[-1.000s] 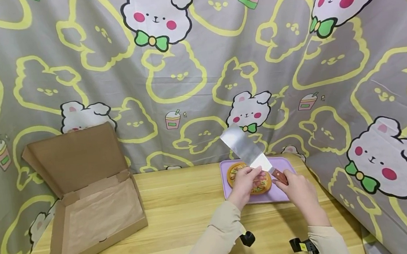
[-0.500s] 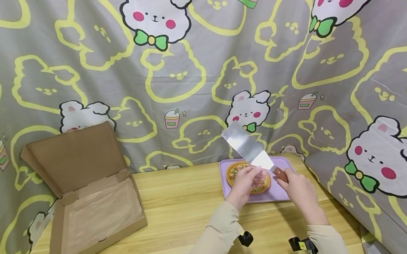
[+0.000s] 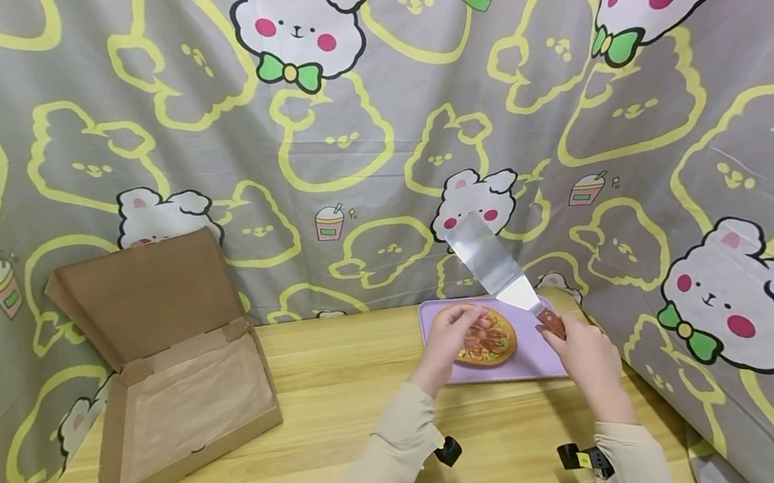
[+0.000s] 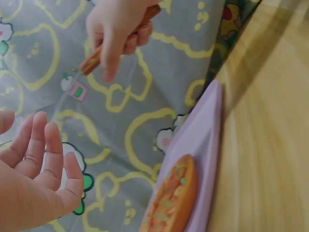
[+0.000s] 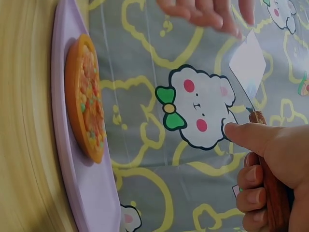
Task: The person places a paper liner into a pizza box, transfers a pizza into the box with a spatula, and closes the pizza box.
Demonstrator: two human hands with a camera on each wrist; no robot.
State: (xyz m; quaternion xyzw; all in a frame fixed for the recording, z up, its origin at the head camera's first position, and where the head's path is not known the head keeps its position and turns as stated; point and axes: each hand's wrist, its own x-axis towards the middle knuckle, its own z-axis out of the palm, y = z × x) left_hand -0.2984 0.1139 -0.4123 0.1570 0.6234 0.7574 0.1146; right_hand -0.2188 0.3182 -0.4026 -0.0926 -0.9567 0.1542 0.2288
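My right hand (image 3: 592, 361) grips the wooden handle of a metal spatula (image 3: 491, 262), whose broad blade points up and to the left above the tray. In the right wrist view the fingers curl round the brown handle (image 5: 274, 198), with the thumb along it. My left hand (image 3: 446, 345) hovers over the pizza (image 3: 496, 346), apart from the spatula. The left wrist view shows its fingers loosely bent, holding nothing. The round pizza, with an orange crust and mixed toppings, lies on a lilac tray (image 3: 536, 348). My left hand hides part of it in the head view.
An open cardboard pizza box (image 3: 194, 462) stands at the left of the wooden table (image 3: 347, 403), its lid (image 3: 159, 297) tilted back. A patterned grey curtain (image 3: 361, 268) hangs behind the table and along its right side.
My right hand and the spatula have moved to the right and slightly up. My left hand, earlier at the base of the blade, has come away from it to the left.
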